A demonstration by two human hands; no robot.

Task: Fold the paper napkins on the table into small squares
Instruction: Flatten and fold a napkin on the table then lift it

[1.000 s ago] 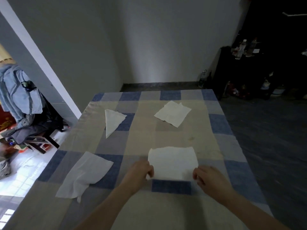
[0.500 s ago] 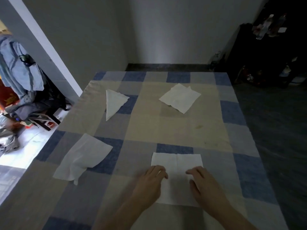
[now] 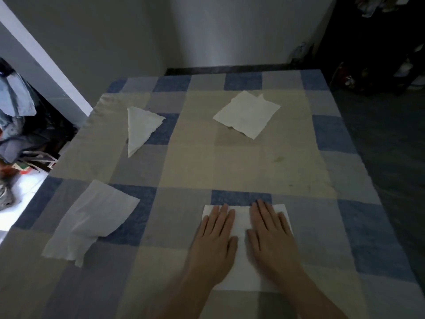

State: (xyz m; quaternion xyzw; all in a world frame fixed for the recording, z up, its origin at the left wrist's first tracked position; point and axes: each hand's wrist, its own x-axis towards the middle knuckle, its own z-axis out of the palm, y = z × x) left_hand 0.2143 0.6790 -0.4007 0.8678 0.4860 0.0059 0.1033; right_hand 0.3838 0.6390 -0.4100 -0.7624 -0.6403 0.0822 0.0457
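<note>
Since half a second ago, both our hands lie flatter and further forward on the near napkin, fingertips now close to its far edge.

Item 1, near left: crumpled napkin [image 3: 89, 224], unfolded, one corner trailing towards us, on the checked tablecloth [image 3: 200, 162].

Item 2, far left: triangular napkin [image 3: 140, 130], folded to a point, not a square.

Item 3, near centre: napkin under work [image 3: 241, 226], a white rectangle just in front of us, mostly covered by our hands.

Item 4: left hand [image 3: 213, 240], fingers straight and close together, palm down, pressing the napkin's left half.

Item 5: right hand [image 3: 271, 236], fingers straight and slightly spread, palm down, pressing the right half. Neither hand holds anything.

Item 6, far centre-right: loosely folded napkin [image 3: 247, 113], edges uneven, well apart from the rest.

Risk, as we judge it: thin paper may slide on the cloth or tear if we smooth outward too hard; misaligned edges would set a crooked crease. The cloth itself may bunch beneath.
</note>
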